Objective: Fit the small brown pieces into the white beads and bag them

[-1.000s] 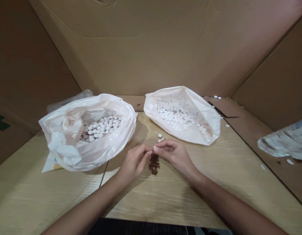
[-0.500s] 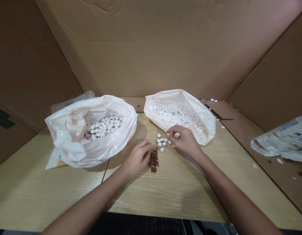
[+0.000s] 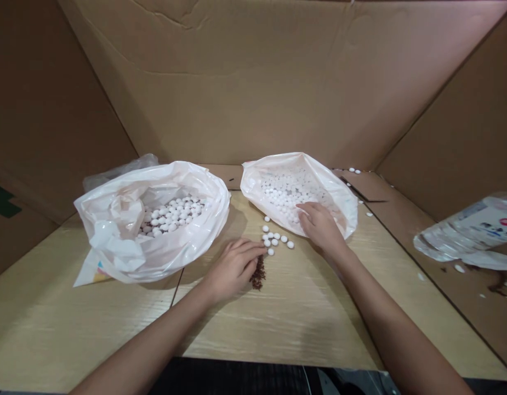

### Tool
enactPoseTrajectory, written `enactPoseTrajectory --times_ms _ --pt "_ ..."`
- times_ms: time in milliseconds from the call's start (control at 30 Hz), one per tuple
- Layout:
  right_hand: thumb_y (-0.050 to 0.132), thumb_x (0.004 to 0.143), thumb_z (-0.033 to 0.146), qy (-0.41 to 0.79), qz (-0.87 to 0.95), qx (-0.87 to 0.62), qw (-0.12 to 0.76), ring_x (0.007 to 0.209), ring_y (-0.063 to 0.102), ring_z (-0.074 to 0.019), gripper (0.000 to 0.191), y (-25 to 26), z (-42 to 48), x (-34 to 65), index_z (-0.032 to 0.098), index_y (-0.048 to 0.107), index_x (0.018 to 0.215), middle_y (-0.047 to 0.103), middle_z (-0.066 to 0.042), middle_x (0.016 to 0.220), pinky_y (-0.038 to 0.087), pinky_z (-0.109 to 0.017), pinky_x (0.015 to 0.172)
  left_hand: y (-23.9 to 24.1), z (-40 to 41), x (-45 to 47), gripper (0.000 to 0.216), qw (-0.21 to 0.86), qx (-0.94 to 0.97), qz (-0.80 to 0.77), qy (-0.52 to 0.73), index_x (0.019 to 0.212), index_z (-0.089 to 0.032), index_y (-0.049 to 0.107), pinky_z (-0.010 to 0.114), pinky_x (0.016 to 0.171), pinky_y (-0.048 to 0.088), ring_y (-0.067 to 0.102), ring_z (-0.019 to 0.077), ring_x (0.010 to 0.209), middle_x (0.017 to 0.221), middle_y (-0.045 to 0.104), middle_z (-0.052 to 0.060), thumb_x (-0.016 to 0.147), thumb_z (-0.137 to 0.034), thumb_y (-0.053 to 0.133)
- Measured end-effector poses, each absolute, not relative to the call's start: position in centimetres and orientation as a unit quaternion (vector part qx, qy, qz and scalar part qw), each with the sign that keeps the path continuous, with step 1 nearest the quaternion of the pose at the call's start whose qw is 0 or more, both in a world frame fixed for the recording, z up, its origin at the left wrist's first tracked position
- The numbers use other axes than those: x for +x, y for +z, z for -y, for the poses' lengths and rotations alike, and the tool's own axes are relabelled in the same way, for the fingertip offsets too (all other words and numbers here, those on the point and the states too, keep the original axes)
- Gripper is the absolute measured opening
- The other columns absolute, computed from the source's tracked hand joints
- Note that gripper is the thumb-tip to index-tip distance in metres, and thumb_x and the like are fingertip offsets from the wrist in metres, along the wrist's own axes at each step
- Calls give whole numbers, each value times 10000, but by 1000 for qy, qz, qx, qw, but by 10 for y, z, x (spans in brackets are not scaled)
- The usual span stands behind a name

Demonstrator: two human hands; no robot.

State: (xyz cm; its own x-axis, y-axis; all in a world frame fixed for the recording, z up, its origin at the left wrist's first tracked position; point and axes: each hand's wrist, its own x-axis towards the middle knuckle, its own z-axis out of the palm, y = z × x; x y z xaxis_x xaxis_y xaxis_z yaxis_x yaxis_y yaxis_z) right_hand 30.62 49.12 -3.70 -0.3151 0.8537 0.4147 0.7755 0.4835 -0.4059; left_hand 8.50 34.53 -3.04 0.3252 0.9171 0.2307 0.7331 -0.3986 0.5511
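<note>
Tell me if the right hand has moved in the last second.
Yes. The right hand left the brown pile, going up-right into the right bag.

A translucent white plastic bag (image 3: 344, 213) lies slumped on the wooden table (image 3: 278, 323), its mouth open and full of small white pellets (image 3: 280, 193) (each smooth and rounded). Just outside the mouth sits a loose cluster of pellets (image 3: 275, 240). Beside them is a little heap of dark brown crumbs (image 3: 259, 276).
</note>
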Motion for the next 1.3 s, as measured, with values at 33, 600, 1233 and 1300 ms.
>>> enactPoseTrajectory --times_ms 33,600,1233,1300 --pt "400 903 242 56 813 -515 267 1109 572 -314 397 -39 -492 307 83 691 1122 643 -198 1152 416 -445 973 -29 -345 85 343 177 795 -519 259 1219 -221 596 445 1021 382 516 206 1193 1268 634 23 935 -138 424" --pt "448 928 238 -54 803 -577 141 1058 589 -293 328 -30 -485 305 150 748 1024 647 -155 1093 377 -411 953 -28 -347 87 250 253 707 -528 395 921 -164 719 346 846 493 648 188 909 963 719 80 861 -113 481" --pt "508 804 152 72 795 -500 336 886 628 -267 236 -27 -488 303 138 724 898 697 -131 924 462 -412 839 -26 -347 87 184 445 468 -578 499 899 -140 735 340 780 547 688 191 808 905 755 93 728 -201 703" --pt "541 804 215 186 767 -453 414 885 631 -243 204 -25 -480 295 149 712 895 693 -111 936 484 -386 818 -24 -347 86 173 427 493 -575 494 900 -142 741 336 793 539 683 194 834 914 754 92 751 -209 684"
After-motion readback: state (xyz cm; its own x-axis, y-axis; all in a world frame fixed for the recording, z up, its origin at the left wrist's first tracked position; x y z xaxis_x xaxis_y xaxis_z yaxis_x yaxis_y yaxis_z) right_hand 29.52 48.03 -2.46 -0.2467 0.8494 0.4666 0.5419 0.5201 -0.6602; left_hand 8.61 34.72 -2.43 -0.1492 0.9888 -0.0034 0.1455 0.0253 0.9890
